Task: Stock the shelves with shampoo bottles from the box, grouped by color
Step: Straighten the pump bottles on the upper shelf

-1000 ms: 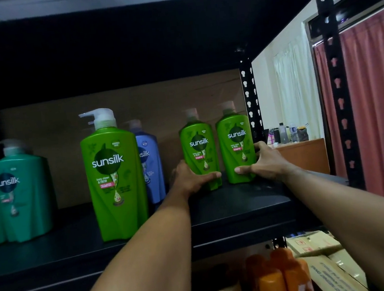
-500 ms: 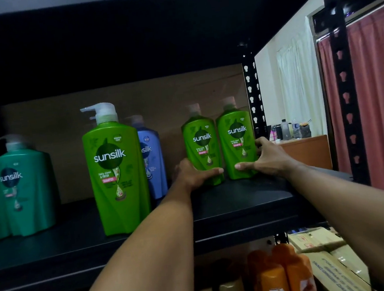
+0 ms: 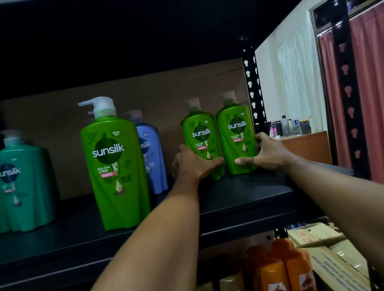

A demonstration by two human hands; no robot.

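Note:
Two green shampoo bottles stand side by side at the back right of the black shelf (image 3: 249, 193). My left hand (image 3: 193, 166) grips the base of the left green bottle (image 3: 200, 132). My right hand (image 3: 264, 154) grips the base of the right green bottle (image 3: 236, 129), thumb across its front. A larger green pump bottle (image 3: 114, 167) stands near the shelf's front, with a blue bottle (image 3: 153, 153) behind it. Teal bottles (image 3: 23, 182) stand at the far left.
Orange bottles (image 3: 283, 275) and gold-capped bottles (image 3: 230, 289) fill the shelf below. Cardboard boxes (image 3: 332, 253) lie lower right. A black upright post (image 3: 347, 83) frames the right side, with red curtains (image 3: 383, 94) and a wooden cabinet (image 3: 306, 146) beyond.
Both hands have stayed on the two green bottles at the back right; the bottles now stand a little closer together. The view has shifted slightly.

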